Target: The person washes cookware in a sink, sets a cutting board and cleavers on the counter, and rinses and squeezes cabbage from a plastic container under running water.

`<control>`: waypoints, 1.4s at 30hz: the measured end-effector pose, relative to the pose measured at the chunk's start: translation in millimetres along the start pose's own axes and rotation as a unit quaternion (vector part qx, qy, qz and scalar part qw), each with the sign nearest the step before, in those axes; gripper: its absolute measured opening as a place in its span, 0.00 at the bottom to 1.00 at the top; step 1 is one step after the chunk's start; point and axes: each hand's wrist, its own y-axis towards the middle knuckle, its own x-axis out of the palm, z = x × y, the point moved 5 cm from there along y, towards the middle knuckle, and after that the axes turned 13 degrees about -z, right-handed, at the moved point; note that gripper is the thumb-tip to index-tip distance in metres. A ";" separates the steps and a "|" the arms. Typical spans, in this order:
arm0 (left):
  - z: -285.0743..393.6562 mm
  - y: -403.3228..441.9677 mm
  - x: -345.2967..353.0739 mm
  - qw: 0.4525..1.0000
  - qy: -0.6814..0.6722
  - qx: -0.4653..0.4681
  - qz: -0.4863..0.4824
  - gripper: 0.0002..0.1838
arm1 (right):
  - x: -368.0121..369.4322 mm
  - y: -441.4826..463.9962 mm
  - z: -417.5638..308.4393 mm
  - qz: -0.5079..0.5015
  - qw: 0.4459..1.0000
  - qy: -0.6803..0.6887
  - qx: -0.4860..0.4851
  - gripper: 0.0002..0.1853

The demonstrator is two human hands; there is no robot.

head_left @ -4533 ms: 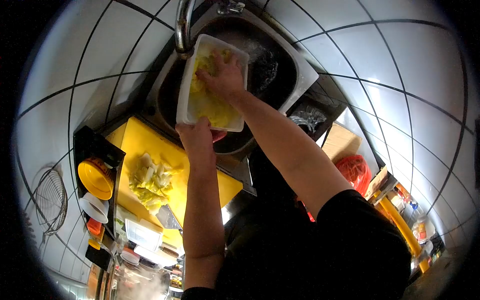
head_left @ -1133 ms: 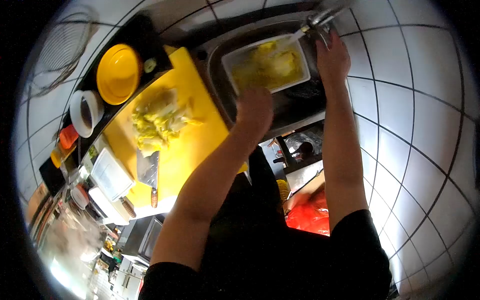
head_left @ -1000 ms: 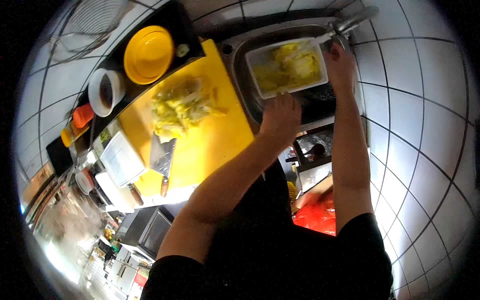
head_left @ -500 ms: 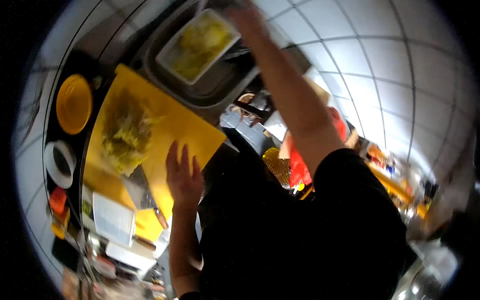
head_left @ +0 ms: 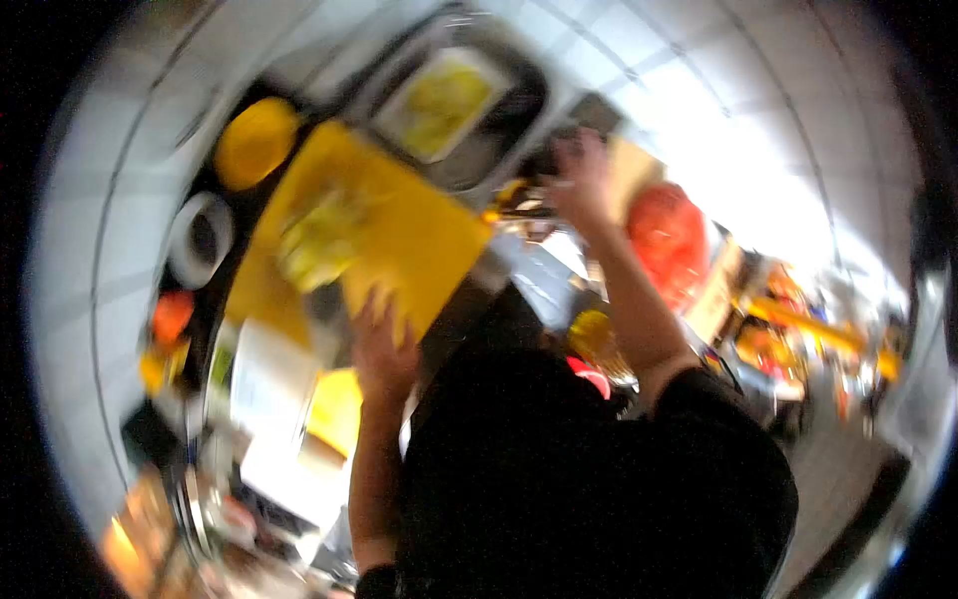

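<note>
My left hand point(head_left: 384, 349) is over the near edge of the yellow cutting board point(head_left: 424, 225), fingers stretched out and apart, holding nothing. Beside its fingertips lies the blurred blade of a knife point(head_left: 329, 309), its handle not clear. A pile of chopped pale green leafy vegetable point(head_left: 324, 240) rests on the board. My right hand point(head_left: 581, 180) is right of the sink point(head_left: 464, 180), fingers spread over dark objects that I cannot make out. Inside the sink sits a white rectangular container point(head_left: 407, 120) of yellow-green cut vegetable point(head_left: 449, 100).
A yellow plate point(head_left: 257, 143) and a white bowl point(head_left: 202, 240) stand left of the board. White containers point(head_left: 274, 374) lie at its near left. A red plastic bag point(head_left: 667, 240) is right of my right forearm. White tiled wall point(head_left: 699, 60) rises behind.
My right hand has come away from beside the white container, back and to the right. My left hand stays by the board. The whole view has shifted and blurred.
</note>
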 end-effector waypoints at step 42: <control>-118.7 -291.3 -124.4 0.874 0.320 -0.264 0.252 0.19 | 9.0 -121.2 -164.4 -0.072 0.959 0.076 -0.264 0.28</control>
